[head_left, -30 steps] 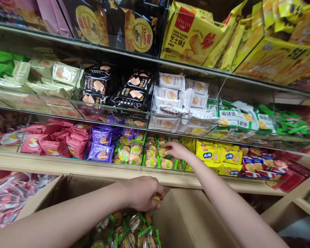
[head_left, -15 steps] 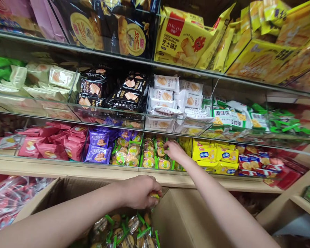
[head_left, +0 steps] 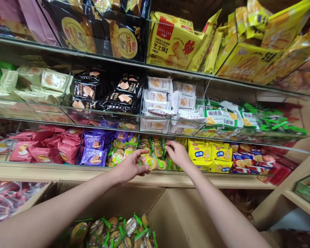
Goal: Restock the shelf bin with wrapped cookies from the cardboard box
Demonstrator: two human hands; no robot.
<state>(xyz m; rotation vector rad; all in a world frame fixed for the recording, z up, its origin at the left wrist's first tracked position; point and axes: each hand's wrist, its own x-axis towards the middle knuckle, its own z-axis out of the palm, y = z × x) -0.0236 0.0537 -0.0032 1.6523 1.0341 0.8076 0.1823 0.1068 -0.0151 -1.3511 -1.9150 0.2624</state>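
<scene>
My left hand (head_left: 133,166) is raised in front of the bottom shelf, its thumb and fingers around a green-and-clear wrapped cookie packet (head_left: 150,162). My right hand (head_left: 177,154) reaches into the same shelf section, fingers bent at the wrapped cookies (head_left: 158,150) standing there; whether it grips one is not clear. Below both arms, an open cardboard box (head_left: 186,213) holds many similar cookie packets (head_left: 119,232) with green ends. Purple packets (head_left: 93,156) lie left of the cookie section, yellow packets (head_left: 200,153) right of it.
Glass-fronted shelves rise above, with black packets (head_left: 124,98), white packets (head_left: 157,100) and large yellow bags (head_left: 170,43). A wooden shelf edge (head_left: 209,181) runs between hands and box. Pink packets (head_left: 45,155) fill the lower left; plastic-wrapped goods (head_left: 10,203) sit beside the box.
My left hand has risen from above the box to the bottom shelf, with a cookie packet at its fingers. My right hand stays at the shelf, its fingers less far in. The view has shifted slightly.
</scene>
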